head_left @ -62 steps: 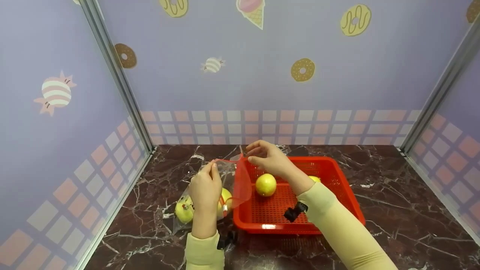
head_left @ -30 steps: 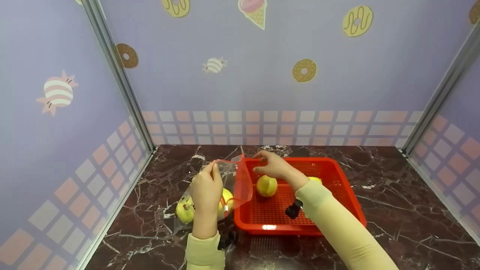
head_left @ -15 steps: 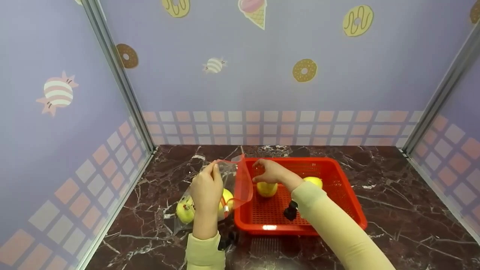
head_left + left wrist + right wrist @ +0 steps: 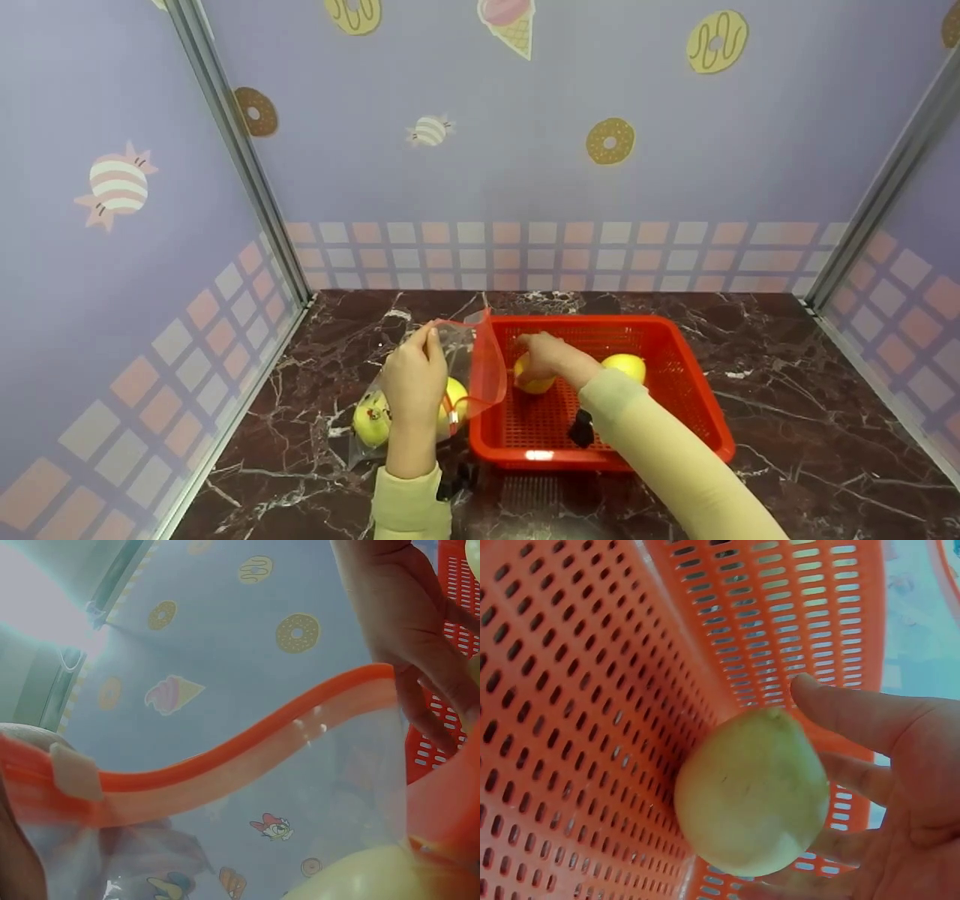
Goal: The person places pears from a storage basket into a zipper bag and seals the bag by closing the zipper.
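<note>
A round yellow-green fruit [image 4: 746, 799] sits in the left part of the red perforated plastic basket [image 4: 570, 457]. Grasping it seems the step in hand; next, the fingers must close. The right hand [image 4: 549, 357] is spread about it, contact unclear. Further left, the left hand [image 4: 414, 379] pinches a clear, red-rimmed plastic bag [image 4: 489, 369].

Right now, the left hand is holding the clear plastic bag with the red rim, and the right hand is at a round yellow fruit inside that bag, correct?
Not quite: the round yellow fruit at the right hand is in the red perforated plastic basket, not the bag, as the right wrist view shows. The left hand holds the clear plastic bag.
</note>
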Motion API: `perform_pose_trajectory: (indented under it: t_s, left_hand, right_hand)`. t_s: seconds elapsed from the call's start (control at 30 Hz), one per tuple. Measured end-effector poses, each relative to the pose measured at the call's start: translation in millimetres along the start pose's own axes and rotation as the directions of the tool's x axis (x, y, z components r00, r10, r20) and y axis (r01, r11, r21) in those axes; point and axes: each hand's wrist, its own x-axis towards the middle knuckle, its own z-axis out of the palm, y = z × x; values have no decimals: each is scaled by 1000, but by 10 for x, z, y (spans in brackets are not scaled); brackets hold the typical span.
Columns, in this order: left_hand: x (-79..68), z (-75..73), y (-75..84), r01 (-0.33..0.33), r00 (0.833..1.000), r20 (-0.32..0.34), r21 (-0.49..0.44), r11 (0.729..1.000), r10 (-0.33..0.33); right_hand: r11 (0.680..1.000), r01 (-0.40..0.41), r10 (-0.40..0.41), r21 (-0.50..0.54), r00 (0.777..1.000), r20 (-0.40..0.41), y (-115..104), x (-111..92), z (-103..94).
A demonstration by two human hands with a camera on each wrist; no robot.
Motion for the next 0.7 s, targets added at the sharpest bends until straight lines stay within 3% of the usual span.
perform_pose_trajectory:
  t_s: [0.3, 0.7]
  left_hand:
    - [8, -1, 2, 4, 1000, 7, -14, 1000, -4]
    - [10, -5, 3, 19, 1000, 18, 11, 1000, -19]
  right_hand:
    - [999, -26, 27, -19, 999, 41, 53, 0, 82]
    - [999, 35, -33, -36, 999, 41, 67, 0, 105]
